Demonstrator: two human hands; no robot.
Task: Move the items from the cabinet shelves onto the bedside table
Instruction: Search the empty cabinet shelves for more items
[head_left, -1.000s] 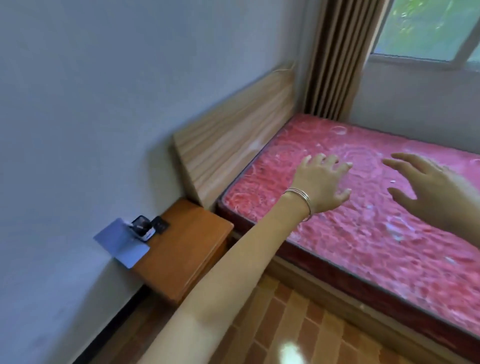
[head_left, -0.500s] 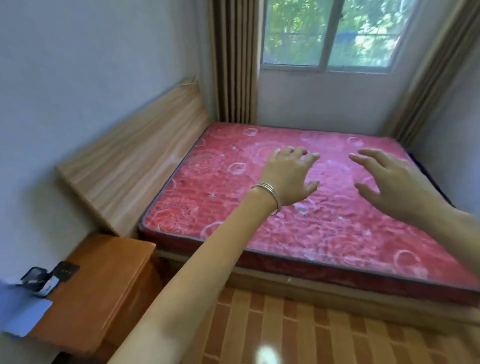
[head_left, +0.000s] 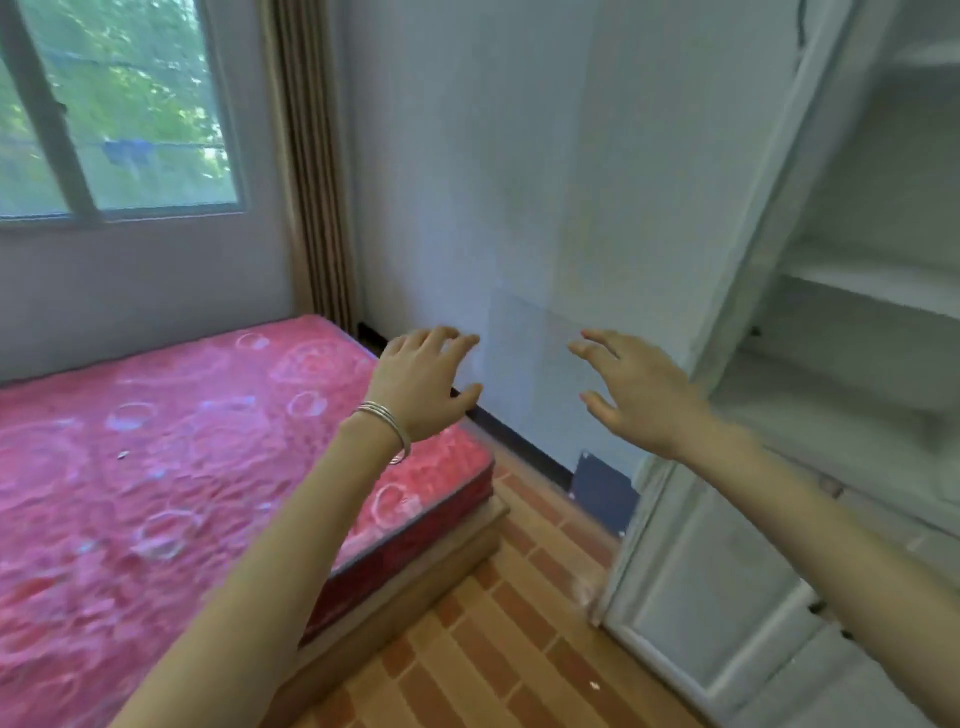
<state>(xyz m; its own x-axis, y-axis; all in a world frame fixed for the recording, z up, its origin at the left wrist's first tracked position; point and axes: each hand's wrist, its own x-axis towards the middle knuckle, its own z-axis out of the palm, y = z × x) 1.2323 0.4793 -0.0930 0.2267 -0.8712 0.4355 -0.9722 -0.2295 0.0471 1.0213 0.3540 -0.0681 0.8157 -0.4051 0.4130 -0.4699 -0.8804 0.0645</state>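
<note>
Fingers spread and empty on left hand (head_left: 421, 387) and right hand (head_left: 647, 397); cabinet shelves (head_left: 872, 291) right of both

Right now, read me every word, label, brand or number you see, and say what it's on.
No text can be read in this view.
The red mattress bears a circle pattern only, no lettering.
The white cabinet is plain and blurred, no label shows.
The dark panel low on the wall is too blurred to tell any marking.
The left hand and right hand hold nothing printed.
</note>
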